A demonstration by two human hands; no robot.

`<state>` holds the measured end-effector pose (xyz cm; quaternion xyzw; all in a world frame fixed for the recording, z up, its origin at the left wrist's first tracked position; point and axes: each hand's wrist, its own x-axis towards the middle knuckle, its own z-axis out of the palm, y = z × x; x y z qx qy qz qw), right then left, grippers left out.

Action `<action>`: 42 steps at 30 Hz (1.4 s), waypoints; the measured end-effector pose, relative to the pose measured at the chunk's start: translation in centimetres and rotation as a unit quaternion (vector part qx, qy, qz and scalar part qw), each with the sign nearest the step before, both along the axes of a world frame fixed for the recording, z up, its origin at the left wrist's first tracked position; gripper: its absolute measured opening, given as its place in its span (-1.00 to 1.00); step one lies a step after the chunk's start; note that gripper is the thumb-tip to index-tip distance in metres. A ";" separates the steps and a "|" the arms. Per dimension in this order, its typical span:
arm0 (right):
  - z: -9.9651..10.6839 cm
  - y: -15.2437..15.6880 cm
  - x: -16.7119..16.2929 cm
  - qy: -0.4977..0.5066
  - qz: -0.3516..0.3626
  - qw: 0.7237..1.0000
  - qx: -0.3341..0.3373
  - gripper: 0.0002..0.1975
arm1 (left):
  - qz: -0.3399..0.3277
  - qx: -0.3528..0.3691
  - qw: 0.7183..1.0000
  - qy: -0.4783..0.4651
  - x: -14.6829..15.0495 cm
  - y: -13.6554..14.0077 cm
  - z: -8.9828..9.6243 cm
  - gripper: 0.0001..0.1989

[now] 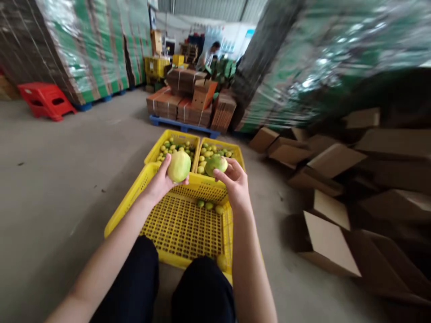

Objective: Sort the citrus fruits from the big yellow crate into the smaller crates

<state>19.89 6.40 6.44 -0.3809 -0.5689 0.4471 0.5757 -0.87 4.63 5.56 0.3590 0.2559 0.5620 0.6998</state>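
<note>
My left hand (160,180) is closed round a pale yellow-green lemon (179,166), held up above the near yellow crate (114,218). At the same height, my right hand (238,181) grips a greener lemon (215,165) between thumb and fingers; one end of it shows a brownish mark. The two lemons are apart. A few lemons (209,206) lie along the far right of the near crate's slotted floor, and another yellow one (221,262) is in its near right corner. Behind stand a left yellow crate (151,150) and a right yellow crate (238,153), both holding several green and yellow lemons.
Open cardboard boxes (330,237) are heaped on the right. Flattened cartons (164,102) sit on a blue pallet (183,125) ahead. A red stool (45,99) and film-wrapped stacks (90,49) stand at the left. Another person (206,57) is in the background.
</note>
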 end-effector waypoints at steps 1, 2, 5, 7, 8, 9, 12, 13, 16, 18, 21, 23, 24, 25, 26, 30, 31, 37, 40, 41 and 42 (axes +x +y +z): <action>1.6 -0.6 -0.4 0.003 -0.011 1.000 0.019 -0.65 | 0.017 0.014 1.000 -0.006 0.6 0.1 1.2 -0.39; 2.6 -1.2 -0.8 0.007 -0.021 0.999 0.031 -0.67 | 0.033 0.023 0.999 -0.016 1.1 0.0 1.9 -0.40; 2.1 -2.4 -1.8 0.047 -0.031 0.998 0.040 -0.70 | 0.052 0.023 0.998 -0.042 2.2 -0.6 1.2 -0.48; -0.4 -3.0 -2.3 0.080 -0.034 0.996 0.027 -0.67 | 0.050 0.002 0.998 -0.032 2.3 -1.4 -1.0 -0.51; -1.8 -3.3 -2.5 0.094 -0.039 0.995 0.016 -0.65 | 0.056 -0.008 0.998 -0.015 2.2 -1.7 -2.2 -0.53; -3.2 -3.6 -2.7 0.105 -0.046 0.993 0.003 -0.63 | 0.069 -0.014 0.997 0.008 2.1 -2.1 -3.2 -0.54; -5.5 -4.4 -3.2 0.124 -0.047 0.991 -0.028 -0.63 | 0.113 0.018 0.990 0.083 1.7 -2.6 -4.9 -0.52; -5.6 -4.6 -3.2 0.120 -0.036 0.992 -0.030 -0.64 | 0.116 0.041 0.988 0.098 1.6 -2.6 -4.9 -0.48; -5.2 -4.5 -3.1 0.100 -0.002 0.995 -0.028 -0.60 | 0.100 0.090 0.984 0.113 1.5 -2.5 -4.3 -0.41; -5.0 -4.2 -2.7 0.109 0.006 0.993 -0.036 -0.58 | 0.084 0.097 0.984 0.122 1.6 -2.5 -3.9 -0.42; -5.5 -3.6 -2.0 0.140 0.006 0.989 -0.056 -0.61 | 0.070 0.096 0.988 0.103 2.0 -2.6 -3.9 -0.43; -6.1 -3.4 -1.8 0.147 0.002 0.987 -0.065 -0.61 | 0.077 0.093 0.990 0.067 2.3 -2.5 -4.1 -0.42; -6.3 -3.3 -1.7 0.148 0.001 0.987 -0.069 -0.61 | 0.083 0.091 0.991 0.049 2.5 -2.3 -4.3 -0.42; -6.5 -3.3 -1.8 0.150 0.004 0.986 -0.073 -0.60 | 0.089 0.091 0.991 0.035 2.6 -2.1 -4.4 -0.41; -6.6 -3.3 -1.9 0.153 0.008 0.985 -0.075 -0.60 | 0.094 0.091 0.991 0.025 2.7 -1.9 -4.6 -0.40; -6.5 -3.4 -2.8 0.186 0.014 0.979 -0.079 -0.62 | 0.140 0.114 0.983 0.021 2.7 -1.2 -5.4 -0.38; -6.5 -3.5 -2.9 0.193 0.005 0.978 -0.078 -0.62 | 0.152 0.123 0.980 0.025 2.6 -1.2 -5.6 -0.37; -5.7 -4.0 -3.5 0.166 -0.024 0.985 -0.032 -0.52 | 0.181 0.172 0.966 0.074 2.3 -2.0 -5.4 -0.38; -5.3 -4.4 -4.0 0.126 -0.051 0.990 0.031 -0.50 | 0.180 0.193 0.956 0.128 2.2 -2.4 -5.0 -0.39; -5.2 -4.6 -4.2 0.107 -0.074 0.990 0.059 -0.50 | 0.179 0.201 0.952 0.147 2.2 -2.4 -4.9 -0.40; -5.2 -4.7 -4.4 0.083 -0.103 0.987 0.089 -0.51 | 0.182 0.209 0.947 0.164 2.1 -2.4 -4.9 -0.41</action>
